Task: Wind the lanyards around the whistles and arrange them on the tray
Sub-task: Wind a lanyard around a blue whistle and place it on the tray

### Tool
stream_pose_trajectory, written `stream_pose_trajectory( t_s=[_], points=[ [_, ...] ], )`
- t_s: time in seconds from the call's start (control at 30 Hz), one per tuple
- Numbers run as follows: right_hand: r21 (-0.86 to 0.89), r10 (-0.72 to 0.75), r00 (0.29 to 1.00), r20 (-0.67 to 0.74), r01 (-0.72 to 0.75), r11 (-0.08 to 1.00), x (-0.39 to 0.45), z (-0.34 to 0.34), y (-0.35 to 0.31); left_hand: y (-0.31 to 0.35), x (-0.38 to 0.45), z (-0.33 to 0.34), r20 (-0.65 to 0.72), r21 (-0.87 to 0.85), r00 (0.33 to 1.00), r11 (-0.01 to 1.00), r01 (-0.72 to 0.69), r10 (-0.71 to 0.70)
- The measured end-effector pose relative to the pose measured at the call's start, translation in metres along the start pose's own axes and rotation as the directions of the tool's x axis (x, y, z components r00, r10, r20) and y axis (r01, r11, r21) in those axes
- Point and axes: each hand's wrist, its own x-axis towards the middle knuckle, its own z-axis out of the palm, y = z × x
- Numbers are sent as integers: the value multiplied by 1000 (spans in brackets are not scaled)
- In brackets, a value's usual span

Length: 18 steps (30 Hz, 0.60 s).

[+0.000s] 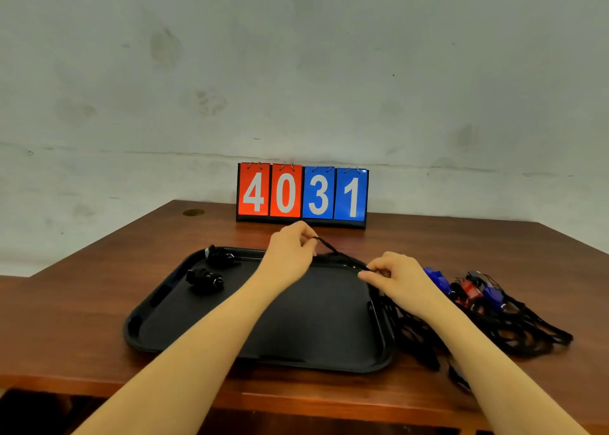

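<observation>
A: Scene? Quick.
B: Stained grey wall behind, brown wood table (99, 302) in front. Flip scoreboard (301, 194) at the back edge reads 4031, 2 red cards, 2 blue.
A: Tray?
B: Black tray (263, 352) mid-table. 2 wound black whistles (204, 279) sit in its far-left corner, close together.
A: Hands?
B: Both over the tray's far edge. Left hand (290, 250) pinches a black lanyard (329, 248); right hand (392, 274) pinches the same cord further along, w/ the cord running between them. Whistle on it is prob. under a hand, can't see it.
A: Rest of the whistles?
B: Loose pile (478, 299) right of the tray, blue & red ones, lanyards tangled.
</observation>
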Motion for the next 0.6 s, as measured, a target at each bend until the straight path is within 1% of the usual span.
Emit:
stream_pose_trajectory(
  t_s=[0.07,0.17,0.23,0.37,0.43,0.53,0.57,0.6],
  points=[
    [49,22,1000,5,-22,999,3,0,-3,-5,3,-9,-47,18,999,1000,-17,18],
    [46,54,998,-16,-53,998,10,2,-9,-12,4,-18,-85,19,996,1000,-17,19],
    [137,66,996,-55,-58,989,13,2,-15,-13,1,-20,-49,33,998,999,-23,25],
    [360,65,992,-106,-22,933,20,4,-32,-16,-5,-20,97,51,995,998,-43,38],
    [471,82,990,-118,-17,882,25,6,-41,-18,-6,-20,113,55,993,997,-52,45],
    [681,139,979,-150,0,732,34,5,-54,-21,-2,-19,92,48,994,997,-58,54],
    [714,142,975,-169,22,700,36,5,-57,-22,0,-17,91,51,994,997,-61,56],
    [713,131,972,-193,48,699,38,5,-59,-22,2,-16,93,53,994,996,-65,60]
  ],
)
